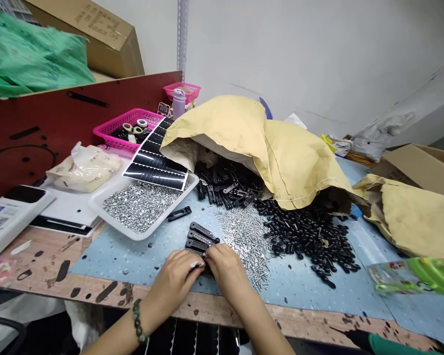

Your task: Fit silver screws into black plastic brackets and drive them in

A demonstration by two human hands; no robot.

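Black strips (202, 239), long and flat with rounded ends and small holes, lie in a fanned stack on the table, gripped between the left hand (172, 287) and the right hand (225, 271). Both hands are curled inward and meet over the near end of the stack, their fingertips closed on it; exactly which strips they pinch is hidden. A green beaded bracelet (138, 321) circles the left wrist.

A single loose strip (179, 213) lies just beyond the stack on a speckled blue mat (133, 256). To the right of the hands spreads a glinting heap of silver screws (246, 244), touching a larger heap of stubby, glossy black pegs (307, 241). Angular black parts (225, 185) spill from the mouth of a creased tan paper sack (259, 153), which lies on its side. A second torn sack (403, 217) lies at the far right, near a cardboard box (418, 165).

To the left, a shallow white tray (144, 235) holds a bed of tiny silver pieces with a rough, sparkling texture. A black sheet with white stripes (155, 158) leans across its far corner. Behind that sits a pink mesh basket (129, 129) holding tape rolls and small parts, and farther back a lilac bottle (178, 103) stands before a second pink basket (181, 91). A dark red board (40, 118), pierced with slots, rises along the left edge of the table (192, 306).
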